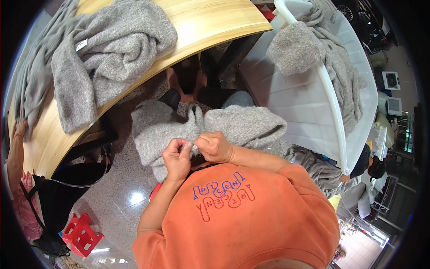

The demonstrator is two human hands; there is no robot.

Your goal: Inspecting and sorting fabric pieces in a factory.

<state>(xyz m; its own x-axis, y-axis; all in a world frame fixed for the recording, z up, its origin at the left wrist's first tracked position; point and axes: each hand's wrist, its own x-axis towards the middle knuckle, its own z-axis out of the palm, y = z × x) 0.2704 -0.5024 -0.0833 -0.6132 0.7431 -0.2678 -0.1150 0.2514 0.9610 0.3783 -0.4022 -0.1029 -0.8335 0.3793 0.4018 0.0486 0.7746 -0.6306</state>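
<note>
A grey knitted garment (168, 127), probably a sweater, lies spread over my lap, one tube-like part (251, 123) reaching to the right. My left hand (178, 157) is closed, thumb and forefinger pinched together at the garment's near edge. Right beside it my right hand (214, 147) is also closed, its fingertips pinching the knit almost against the left ones. Whatever thread or small thing may sit between the fingertips is too small to make out.
Ahead stands a wooden table (210, 22) bearing a crumpled grey sweater (121, 49). A co-worker's hand (20, 127) touches grey fabric (33, 89) at its left end. A white plastic bin (295, 103) with grey knits draped over its rim stands right. A red stool (83, 235) stands lower left.
</note>
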